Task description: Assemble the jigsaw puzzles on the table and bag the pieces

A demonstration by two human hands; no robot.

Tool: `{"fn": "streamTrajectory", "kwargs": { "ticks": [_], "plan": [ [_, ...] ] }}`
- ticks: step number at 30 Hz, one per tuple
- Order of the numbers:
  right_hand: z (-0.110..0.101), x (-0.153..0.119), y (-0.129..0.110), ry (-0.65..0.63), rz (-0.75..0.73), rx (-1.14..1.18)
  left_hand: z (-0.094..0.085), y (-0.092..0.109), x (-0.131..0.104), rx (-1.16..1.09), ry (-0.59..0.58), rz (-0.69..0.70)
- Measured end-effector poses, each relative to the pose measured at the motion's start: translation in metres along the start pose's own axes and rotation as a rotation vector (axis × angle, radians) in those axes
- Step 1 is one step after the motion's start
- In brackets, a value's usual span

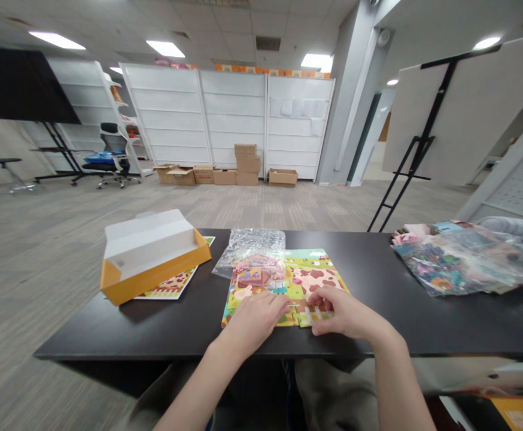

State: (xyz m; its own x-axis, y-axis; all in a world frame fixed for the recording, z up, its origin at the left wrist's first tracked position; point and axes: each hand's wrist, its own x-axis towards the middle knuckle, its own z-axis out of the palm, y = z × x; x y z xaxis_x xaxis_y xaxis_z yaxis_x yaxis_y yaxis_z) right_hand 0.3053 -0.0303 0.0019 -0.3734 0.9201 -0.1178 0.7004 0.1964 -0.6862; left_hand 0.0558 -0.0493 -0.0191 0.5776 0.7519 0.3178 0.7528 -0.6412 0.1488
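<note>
A colourful jigsaw puzzle with a brown-spotted cow and a white fence lies on the black table in front of me. My left hand rests on its lower left part, palm down, fingers laid fairly flat and close together. Over the fence at the lower right, my right hand curves with thumb and fingers apart, touching the puzzle's edge area. A seam shows between pieces there. Clear plastic wrap covers the upper left of the puzzle, with pinkish loose pieces under or in it.
On the left, an open yellow box with a white inside sits on a printed picture sheet. Plastic bags of colourful items lie at the right. The black table's front edge is close to me.
</note>
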Motion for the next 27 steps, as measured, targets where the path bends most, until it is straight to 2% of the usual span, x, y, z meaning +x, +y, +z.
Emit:
{"fn": "streamTrajectory", "kwargs": {
  "ticks": [4,9,11,13,16,20,23,27],
  "plan": [
    [0.005,0.004,0.000,0.021,-0.016,-0.069,-0.001,-0.002,-0.004,0.027,0.028,0.106],
    [0.008,0.007,0.006,0.036,-0.028,-0.051,0.002,-0.001,-0.006,0.013,0.045,0.127],
    [0.006,0.006,0.006,0.039,-0.031,-0.028,0.002,-0.001,-0.006,0.010,0.092,0.144],
    [0.004,0.003,0.002,0.035,-0.037,0.011,0.002,-0.002,-0.006,-0.006,0.186,0.163],
    [0.001,-0.001,-0.008,-0.006,-0.078,0.176,0.000,-0.003,-0.007,-0.037,0.343,0.172],
    [0.007,0.001,-0.023,-0.055,-0.186,0.517,-0.001,-0.002,-0.005,-0.057,0.449,0.103],
    [0.016,0.011,-0.029,-0.016,-0.254,0.585,-0.001,0.000,-0.001,-0.064,0.472,0.072],
    [0.025,0.021,-0.032,0.057,-0.261,0.562,-0.007,-0.006,0.002,-0.063,0.426,0.104]
  ]
}}
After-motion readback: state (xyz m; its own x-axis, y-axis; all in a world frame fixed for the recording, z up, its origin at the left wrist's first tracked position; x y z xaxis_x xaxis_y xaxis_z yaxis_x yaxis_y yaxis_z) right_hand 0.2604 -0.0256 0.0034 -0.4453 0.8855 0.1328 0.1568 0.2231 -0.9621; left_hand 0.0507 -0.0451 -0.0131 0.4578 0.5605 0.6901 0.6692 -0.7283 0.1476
